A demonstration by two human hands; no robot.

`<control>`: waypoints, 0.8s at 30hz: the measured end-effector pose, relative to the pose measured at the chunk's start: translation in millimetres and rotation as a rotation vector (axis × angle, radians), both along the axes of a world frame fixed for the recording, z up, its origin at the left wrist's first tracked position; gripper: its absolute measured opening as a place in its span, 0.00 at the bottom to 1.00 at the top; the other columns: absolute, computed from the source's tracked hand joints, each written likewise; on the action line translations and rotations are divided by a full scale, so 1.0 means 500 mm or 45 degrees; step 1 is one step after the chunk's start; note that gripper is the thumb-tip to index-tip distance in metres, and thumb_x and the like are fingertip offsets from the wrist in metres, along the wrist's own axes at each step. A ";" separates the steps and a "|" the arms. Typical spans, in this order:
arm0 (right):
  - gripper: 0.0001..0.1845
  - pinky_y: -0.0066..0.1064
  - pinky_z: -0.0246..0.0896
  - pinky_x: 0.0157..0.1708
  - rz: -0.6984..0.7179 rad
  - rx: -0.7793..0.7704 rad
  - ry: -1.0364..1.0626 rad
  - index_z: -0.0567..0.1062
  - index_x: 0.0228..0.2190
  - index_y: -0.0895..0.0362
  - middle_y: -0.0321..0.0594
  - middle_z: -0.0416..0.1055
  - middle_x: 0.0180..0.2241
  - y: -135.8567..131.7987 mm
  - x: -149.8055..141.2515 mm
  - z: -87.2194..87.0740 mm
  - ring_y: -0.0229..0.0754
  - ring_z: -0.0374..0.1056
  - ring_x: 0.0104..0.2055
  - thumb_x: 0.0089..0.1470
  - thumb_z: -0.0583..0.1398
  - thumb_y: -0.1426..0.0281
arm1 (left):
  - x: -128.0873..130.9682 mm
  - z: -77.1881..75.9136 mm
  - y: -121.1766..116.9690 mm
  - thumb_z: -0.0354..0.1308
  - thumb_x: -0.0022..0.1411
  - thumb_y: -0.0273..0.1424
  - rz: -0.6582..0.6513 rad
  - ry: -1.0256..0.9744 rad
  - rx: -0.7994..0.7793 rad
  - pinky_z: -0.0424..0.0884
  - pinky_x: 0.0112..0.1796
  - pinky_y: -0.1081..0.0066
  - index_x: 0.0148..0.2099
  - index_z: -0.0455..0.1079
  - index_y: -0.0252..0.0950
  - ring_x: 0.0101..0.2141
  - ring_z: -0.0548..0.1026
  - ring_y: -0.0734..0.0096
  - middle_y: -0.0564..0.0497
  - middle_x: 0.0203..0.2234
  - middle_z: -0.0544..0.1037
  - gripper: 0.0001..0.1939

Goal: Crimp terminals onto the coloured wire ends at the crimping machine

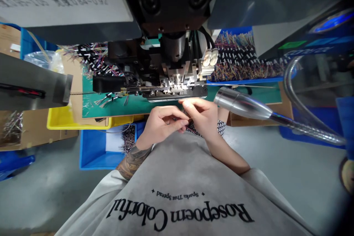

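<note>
My left hand (163,123) and my right hand (203,118) meet in front of the crimping machine (177,55), close to my body. Both are closed, thumbs pressed to fingers, pinching thin wires (183,110) that are mostly covered by the fingers. Just beyond my fingertips is the machine's lit metal crimping head (177,81), apart from them. A strip of small metal terminals (152,87) runs into it from the left. Below my hands, a black-and-white patterned material (220,128) shows partly behind my right wrist.
A flexible-neck lamp (243,103) reaches in from the right, close to my right hand. Several wire bundles (110,97) lie on the green mat (132,107). Blue bins (95,147), one at the back right (235,82), hold wire bundles. A yellow tray (63,118) stands left.
</note>
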State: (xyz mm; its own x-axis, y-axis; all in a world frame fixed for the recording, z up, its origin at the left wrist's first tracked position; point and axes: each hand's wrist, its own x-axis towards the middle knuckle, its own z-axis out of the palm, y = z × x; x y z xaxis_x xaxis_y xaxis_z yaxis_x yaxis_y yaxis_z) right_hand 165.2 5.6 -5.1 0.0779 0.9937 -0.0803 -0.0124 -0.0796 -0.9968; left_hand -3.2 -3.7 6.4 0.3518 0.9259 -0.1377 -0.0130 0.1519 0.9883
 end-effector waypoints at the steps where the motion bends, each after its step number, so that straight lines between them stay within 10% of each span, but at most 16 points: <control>1: 0.09 0.31 0.71 0.30 -0.033 0.011 -0.007 0.87 0.34 0.51 0.35 0.80 0.28 -0.001 0.003 -0.002 0.36 0.73 0.29 0.60 0.66 0.63 | 0.002 -0.001 -0.002 0.72 0.65 0.35 0.067 0.029 0.023 0.84 0.28 0.72 0.39 0.83 0.38 0.25 0.83 0.70 0.50 0.29 0.84 0.07; 6: 0.10 0.32 0.65 0.26 -0.098 0.199 0.102 0.87 0.38 0.49 0.33 0.74 0.24 -0.015 0.025 -0.022 0.36 0.66 0.25 0.61 0.65 0.61 | 0.009 0.001 -0.009 0.71 0.66 0.34 0.290 0.117 0.137 0.83 0.27 0.74 0.38 0.82 0.38 0.25 0.83 0.72 0.51 0.29 0.84 0.05; 24: 0.18 0.32 0.67 0.30 0.086 0.050 0.089 0.78 0.25 0.52 0.32 0.71 0.23 -0.016 0.049 -0.050 0.36 0.65 0.27 0.58 0.68 0.54 | 0.015 -0.022 -0.013 0.72 0.65 0.36 0.134 0.175 0.019 0.82 0.24 0.73 0.36 0.82 0.37 0.22 0.82 0.70 0.51 0.25 0.83 0.09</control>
State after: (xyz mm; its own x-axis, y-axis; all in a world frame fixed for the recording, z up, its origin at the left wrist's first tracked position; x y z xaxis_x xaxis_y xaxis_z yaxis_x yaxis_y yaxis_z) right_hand 189.8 -2.3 -30.0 0.0064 0.9990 -0.0439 -0.0779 -0.0433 -0.9960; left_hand 4.2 -10.3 -4.6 0.2315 0.9590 -0.1636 0.1076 0.1419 0.9840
